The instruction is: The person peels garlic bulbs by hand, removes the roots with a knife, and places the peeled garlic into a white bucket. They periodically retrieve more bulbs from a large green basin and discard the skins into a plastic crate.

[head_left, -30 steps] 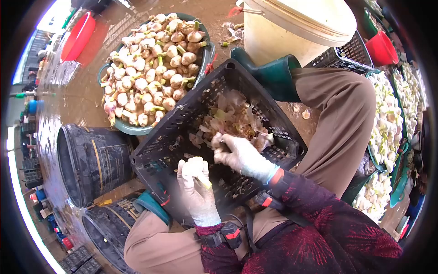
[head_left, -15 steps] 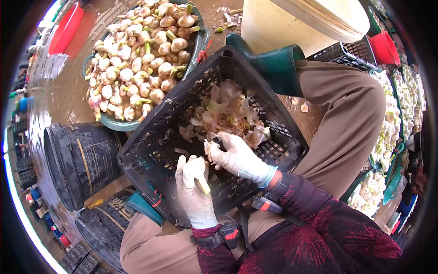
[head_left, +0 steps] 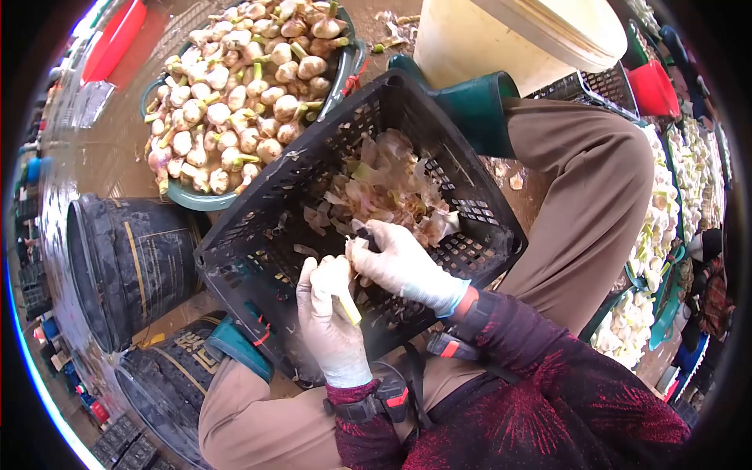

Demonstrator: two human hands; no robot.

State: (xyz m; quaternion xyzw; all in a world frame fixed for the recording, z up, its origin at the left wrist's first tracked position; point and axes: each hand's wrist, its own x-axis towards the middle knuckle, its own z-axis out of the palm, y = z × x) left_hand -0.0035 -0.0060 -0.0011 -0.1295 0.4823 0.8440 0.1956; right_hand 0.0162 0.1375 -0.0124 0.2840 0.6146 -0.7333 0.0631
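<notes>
Both hands wear whitish gloves and meet above the near half of a black plastic crate (head_left: 270, 186). My left hand (head_left: 325, 313) is closed round a pale garlic bulb (head_left: 334, 274), its cut-looking green-yellow stem pointing down toward my wrist. Just right of it, my right hand (head_left: 399, 262) is curled, with a small dark object (head_left: 363, 233) between thumb and fingers; its shape is mostly hidden. The right fingertips are at the bulb's upper side. Loose papery skins (head_left: 388, 192) lie in the crate beyond the hands.
A green tub (head_left: 205, 202) heaped with garlic bulbs (head_left: 235, 102) stands at the upper left. Dark buckets (head_left: 133, 266) are on the left, a cream bucket (head_left: 509, 47) at the top. My boot (head_left: 478, 110) rests beside the crate. Peeled-looking garlic (head_left: 627, 329) lies at the right.
The right hand has come closer to the bulb in my left hand, and its fingers now touch it. The view has shifted slightly.
</notes>
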